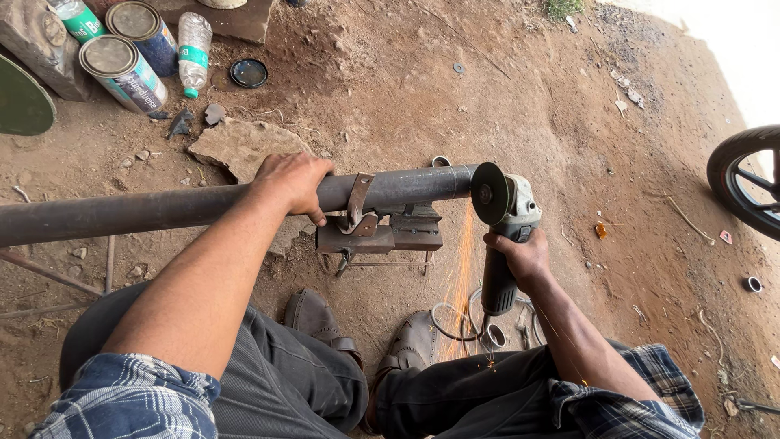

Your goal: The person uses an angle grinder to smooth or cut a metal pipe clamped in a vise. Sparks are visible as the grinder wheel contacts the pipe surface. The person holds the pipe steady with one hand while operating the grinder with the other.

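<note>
A long dark steel pipe (146, 210) lies across the view, clamped in a small rusty pipe vise (379, 230) on the dirt. My left hand (294, 184) grips the pipe from above, just left of the vise strap. My right hand (524, 258) holds the handle of an angle grinder (504, 236). Its disc (490, 193) presses against the pipe's right end, and orange sparks (461, 268) fall toward my feet. I crouch with both shoes below the vise.
Paint cans (122, 71), plastic bottles (193, 49) and a dark lid (249, 73) stand at the top left beside a flat stone (240, 146). Cut metal rings (455, 321) lie by my right shoe. A wheel (747, 183) sits at the right edge.
</note>
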